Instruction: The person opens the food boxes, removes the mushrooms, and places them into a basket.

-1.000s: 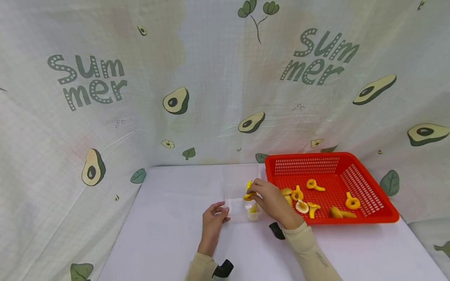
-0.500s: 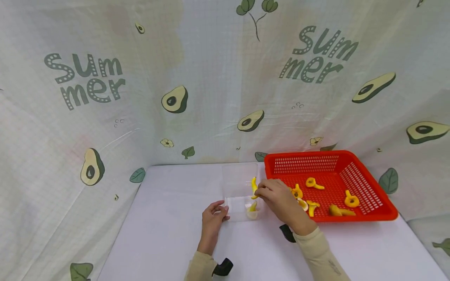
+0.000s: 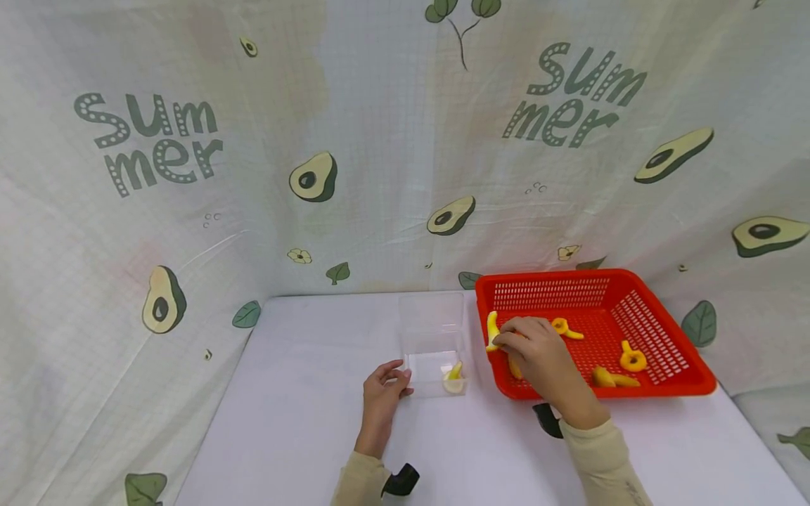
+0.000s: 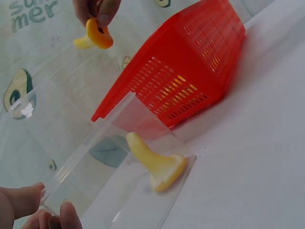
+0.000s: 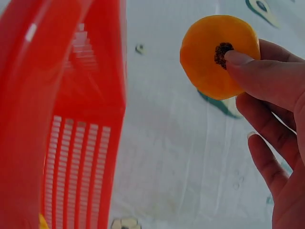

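My right hand (image 3: 538,355) is over the left side of the red basket (image 3: 686,362), with a yellow mushroom (image 3: 492,334) pinched between thumb and fingers. In the right wrist view the thumb presses the dark centre of that mushroom's round orange cap (image 5: 202,52). My left hand (image 3: 382,400) holds the left edge of a clear plastic box (image 3: 420,388), thumb and fingers either side of its wall. A pale yellow mushroom (image 4: 159,164) lies inside the box, at its right end. The box's clear lid (image 3: 432,309) stands open behind it.
Inside the basket are several yellow and brownish mushrooms, among them a ring-capped mushroom (image 3: 633,358) and a brown mushroom (image 3: 604,378). Some are hidden behind my right hand. A printed cloth (image 3: 380,140) hangs behind the white table (image 3: 304,393).
My right hand has moved right from over the clear box to the basket's left side, still pinching the yellow mushroom. The left hand has stayed at the box.
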Available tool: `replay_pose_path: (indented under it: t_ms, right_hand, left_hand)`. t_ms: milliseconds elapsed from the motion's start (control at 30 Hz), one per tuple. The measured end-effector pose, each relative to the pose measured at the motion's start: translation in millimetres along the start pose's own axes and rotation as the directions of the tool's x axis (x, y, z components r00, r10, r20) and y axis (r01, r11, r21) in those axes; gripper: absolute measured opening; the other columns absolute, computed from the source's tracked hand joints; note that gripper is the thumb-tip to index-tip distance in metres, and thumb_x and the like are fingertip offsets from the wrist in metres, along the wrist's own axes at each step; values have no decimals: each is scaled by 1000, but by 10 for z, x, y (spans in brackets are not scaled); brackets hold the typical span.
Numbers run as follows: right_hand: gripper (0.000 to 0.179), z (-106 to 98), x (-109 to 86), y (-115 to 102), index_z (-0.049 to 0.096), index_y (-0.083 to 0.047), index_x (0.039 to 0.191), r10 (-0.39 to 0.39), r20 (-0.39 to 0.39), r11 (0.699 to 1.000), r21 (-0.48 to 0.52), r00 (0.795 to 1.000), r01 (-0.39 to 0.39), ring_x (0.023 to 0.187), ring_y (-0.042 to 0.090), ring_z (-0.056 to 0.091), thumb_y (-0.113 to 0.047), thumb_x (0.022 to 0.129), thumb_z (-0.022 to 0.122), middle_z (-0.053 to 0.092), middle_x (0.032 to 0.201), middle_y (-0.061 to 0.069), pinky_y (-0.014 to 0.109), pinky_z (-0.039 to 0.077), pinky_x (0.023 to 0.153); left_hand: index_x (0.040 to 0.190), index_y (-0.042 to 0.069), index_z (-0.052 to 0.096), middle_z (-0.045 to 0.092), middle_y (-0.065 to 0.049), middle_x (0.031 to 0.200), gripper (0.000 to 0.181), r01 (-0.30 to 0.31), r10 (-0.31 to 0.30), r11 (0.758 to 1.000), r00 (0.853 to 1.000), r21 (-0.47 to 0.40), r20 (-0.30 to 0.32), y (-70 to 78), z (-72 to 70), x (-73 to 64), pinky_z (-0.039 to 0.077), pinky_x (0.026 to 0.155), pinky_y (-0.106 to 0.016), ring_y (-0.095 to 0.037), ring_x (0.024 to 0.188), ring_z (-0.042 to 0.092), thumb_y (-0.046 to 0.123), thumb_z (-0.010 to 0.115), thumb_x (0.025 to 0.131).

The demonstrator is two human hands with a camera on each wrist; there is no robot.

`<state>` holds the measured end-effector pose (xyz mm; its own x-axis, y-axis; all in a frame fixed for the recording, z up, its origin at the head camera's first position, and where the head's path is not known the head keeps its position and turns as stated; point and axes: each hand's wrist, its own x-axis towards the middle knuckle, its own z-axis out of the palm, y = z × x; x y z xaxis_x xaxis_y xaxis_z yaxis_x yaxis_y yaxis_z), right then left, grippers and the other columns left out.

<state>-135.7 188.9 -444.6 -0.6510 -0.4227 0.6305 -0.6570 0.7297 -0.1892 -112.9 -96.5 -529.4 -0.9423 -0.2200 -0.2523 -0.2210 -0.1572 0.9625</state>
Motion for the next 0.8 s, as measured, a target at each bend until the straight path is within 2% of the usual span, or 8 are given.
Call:
replay_pose_path:
  t_ms: [100,267,433,567,700,800]
  right_hand:
    - [31,-91,-58,102,80,-10,91,52,-9,998,-19,999,-52,93,27,66,5,68,95,70,96,4,51,59,86]
    - [36,-252,-166,278,78,-7,89,85,-39,995,-56,996,-87,89,30,66,12,63,94,69,93,6,52,55,85]
    - [34,-405,-274,429,78,-5,90,156,-32,984,-85,987,-158,89,33,66,12,64,93,69,93,8,54,51,85]
    - [34,-499,-356,535,78,-2,94,250,-17,961,-114,968,-250,92,38,66,11,67,93,70,96,13,60,52,85]
    - [32,-559,-422,618,78,1,99,348,6,929,-134,938,-344,95,42,64,11,71,91,70,99,18,65,52,86]
    - [32,-568,-431,627,77,2,101,390,27,915,-129,921,-383,95,44,63,11,73,89,70,101,20,66,53,85]
  left_hand:
    - [131,-13,62,61,-6,95,39,2,-2,1000,1000,2,-1,1,-5,4,62,67,-23,-13,79,60,-3,74,95]
    - [132,-13,62,61,-7,96,40,8,-8,1000,1000,12,2,-5,-10,10,63,68,-24,-14,79,59,-1,74,96]
    - [131,-12,62,61,-7,95,39,14,-14,1000,1000,23,0,-20,-17,17,63,68,-24,-15,79,60,-1,74,96]
    - [130,-13,62,62,-7,95,38,12,-12,999,1000,30,-1,-36,-21,30,63,68,-24,-16,80,60,-3,73,96]
    - [130,-13,62,62,-7,95,39,9,-8,1000,1000,28,-2,-33,-21,30,63,68,-24,-15,80,60,-3,74,95]
    - [131,-13,62,62,-7,95,39,9,-9,1000,1000,23,-3,-30,-20,25,63,68,-24,-15,79,61,-2,74,95]
